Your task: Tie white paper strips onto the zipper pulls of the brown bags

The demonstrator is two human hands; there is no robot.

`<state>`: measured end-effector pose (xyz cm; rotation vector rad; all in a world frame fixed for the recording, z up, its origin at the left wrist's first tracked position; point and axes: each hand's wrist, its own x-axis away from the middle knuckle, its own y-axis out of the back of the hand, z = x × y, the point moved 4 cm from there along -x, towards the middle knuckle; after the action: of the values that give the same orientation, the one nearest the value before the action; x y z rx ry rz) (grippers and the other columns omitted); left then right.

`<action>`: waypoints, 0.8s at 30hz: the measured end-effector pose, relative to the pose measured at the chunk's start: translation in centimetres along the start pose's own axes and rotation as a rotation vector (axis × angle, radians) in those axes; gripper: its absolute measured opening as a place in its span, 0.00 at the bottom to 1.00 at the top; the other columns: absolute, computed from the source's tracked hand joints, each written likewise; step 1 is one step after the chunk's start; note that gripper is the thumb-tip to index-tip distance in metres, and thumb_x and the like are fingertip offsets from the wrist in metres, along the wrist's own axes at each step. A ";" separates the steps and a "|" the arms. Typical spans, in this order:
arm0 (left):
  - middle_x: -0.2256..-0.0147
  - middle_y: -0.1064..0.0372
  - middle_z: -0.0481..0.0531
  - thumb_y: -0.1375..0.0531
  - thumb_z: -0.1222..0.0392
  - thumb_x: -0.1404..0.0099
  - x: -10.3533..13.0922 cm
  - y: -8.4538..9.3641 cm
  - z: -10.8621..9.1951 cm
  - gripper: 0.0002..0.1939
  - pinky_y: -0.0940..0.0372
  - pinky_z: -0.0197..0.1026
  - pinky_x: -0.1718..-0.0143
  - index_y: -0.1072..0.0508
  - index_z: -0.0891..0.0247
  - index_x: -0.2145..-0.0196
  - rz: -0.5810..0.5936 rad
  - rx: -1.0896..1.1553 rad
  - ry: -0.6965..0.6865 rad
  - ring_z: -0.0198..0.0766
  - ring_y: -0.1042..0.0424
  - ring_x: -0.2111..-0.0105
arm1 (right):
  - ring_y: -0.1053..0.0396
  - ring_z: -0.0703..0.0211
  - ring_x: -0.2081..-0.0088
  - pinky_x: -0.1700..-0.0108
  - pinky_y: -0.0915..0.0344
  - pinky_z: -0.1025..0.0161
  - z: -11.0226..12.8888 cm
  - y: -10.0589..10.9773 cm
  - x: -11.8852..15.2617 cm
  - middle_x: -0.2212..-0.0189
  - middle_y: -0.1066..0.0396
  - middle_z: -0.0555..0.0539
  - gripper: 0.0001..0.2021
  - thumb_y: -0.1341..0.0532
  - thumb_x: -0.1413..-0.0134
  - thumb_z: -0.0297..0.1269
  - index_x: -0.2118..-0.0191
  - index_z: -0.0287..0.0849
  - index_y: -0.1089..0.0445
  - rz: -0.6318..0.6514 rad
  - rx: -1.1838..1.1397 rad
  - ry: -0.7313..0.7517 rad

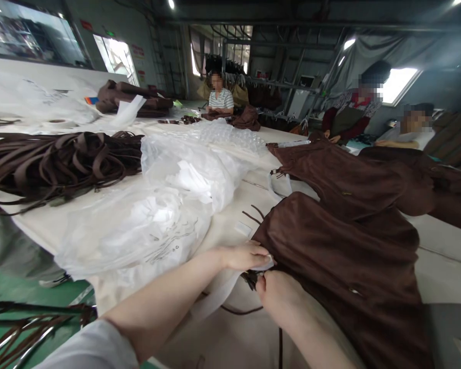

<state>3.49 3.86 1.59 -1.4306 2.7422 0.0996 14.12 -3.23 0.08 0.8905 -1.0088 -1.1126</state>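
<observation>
A dark brown leather bag (341, 256) lies flat on the table, and both my hands are at its left edge. My left hand (242, 256) is closed over a small white piece of paper or foam (264, 264) against that edge. Close beside it, my right hand (278, 289) is closed with curled fingers at a dark fitting (249, 279), whose kind is partly hidden. What the right fingertips grip does not show. A white strip (221, 297) hangs below the left hand, and a thin brown cord (238, 311) runs between my forearms.
Clear plastic bags (138, 230) with white paper cover the table's left middle. A heap of brown straps (61, 159) lies farther left. More brown bags (349, 174) lie beyond mine. One person (219, 97) sits across the table; others are at the right.
</observation>
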 end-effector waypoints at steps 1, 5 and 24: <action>0.73 0.25 0.47 0.35 0.44 0.50 -0.2 -0.3 0.4 0.13 0.41 0.44 0.50 0.24 0.54 0.77 0.033 -0.086 -0.033 0.41 0.28 0.67 | 0.27 0.45 0.72 0.71 0.38 0.57 0.4 -0.2 0.1 0.75 0.26 0.33 0.17 0.49 0.44 0.39 0.74 0.39 0.26 -0.014 0.042 0.009; 0.65 0.24 0.47 0.45 0.43 0.39 -0.8 -1.0 1.7 0.16 0.52 0.47 0.41 0.23 0.52 0.70 0.272 -0.331 -0.068 0.42 0.29 0.57 | 0.27 0.43 0.73 0.72 0.39 0.56 1.5 -1.1 0.3 0.75 0.26 0.31 0.17 0.49 0.44 0.38 0.72 0.38 0.25 -0.002 0.056 0.054; 0.76 0.35 0.45 0.37 0.44 0.47 -0.7 5.5 3.3 0.18 0.44 0.36 0.71 0.28 0.64 0.72 -0.488 0.036 0.283 0.33 0.39 0.74 | 0.49 0.68 0.83 0.77 0.51 0.68 -4.5 2.5 -1.7 0.88 0.47 0.57 0.22 0.43 0.48 0.56 0.72 0.39 0.28 0.199 -0.985 -0.017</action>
<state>-0.60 7.84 -1.51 -2.1986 2.4707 -0.1837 18.92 -0.74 0.77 -0.0147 -0.4307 -1.2455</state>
